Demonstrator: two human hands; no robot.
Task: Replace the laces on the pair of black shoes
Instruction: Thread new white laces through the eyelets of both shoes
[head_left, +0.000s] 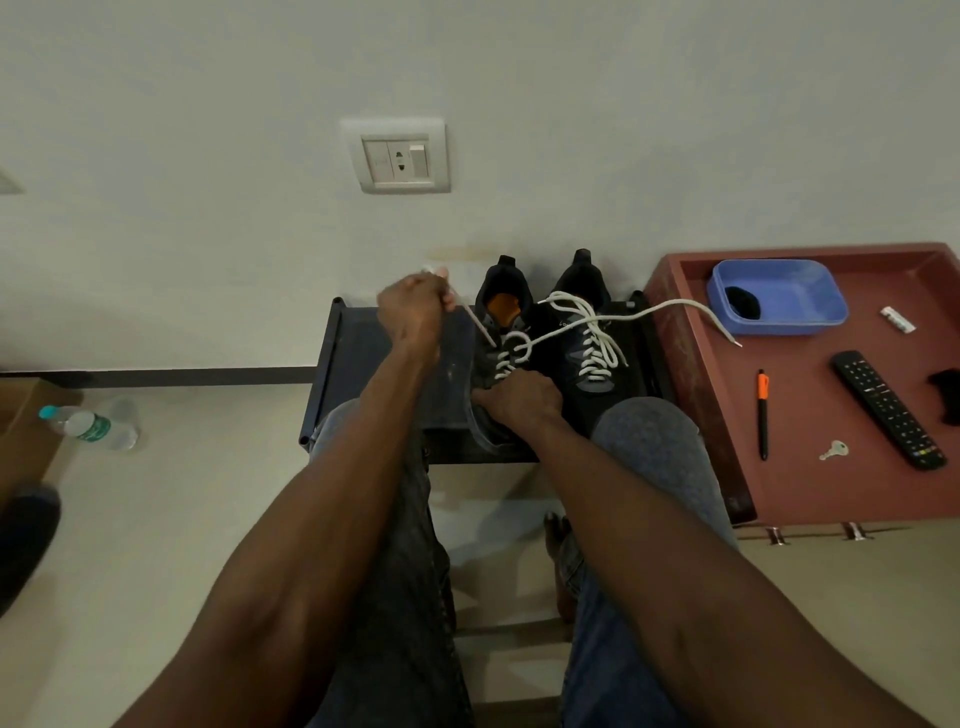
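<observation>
Two black shoes stand side by side on a low black rack (363, 358) against the wall. The left shoe (493, 312) is partly laced with a white lace (506, 353). My left hand (413, 306) grips one end of that lace and holds it taut, up and to the left. The lace's other end (691, 312) runs right across the neighbouring shoe onto the red table. My right hand (522, 397) grips the left shoe's toe part and holds it down. The right shoe (582, 332) is fully laced in white.
A red-brown table (810, 483) stands to the right with a blue plastic tub (779, 296), a black remote (888, 410), an orange-capped pen (762, 410) and a key (834, 449). A plastic water bottle (88, 426) lies on the floor at left. My knees sit close under the rack.
</observation>
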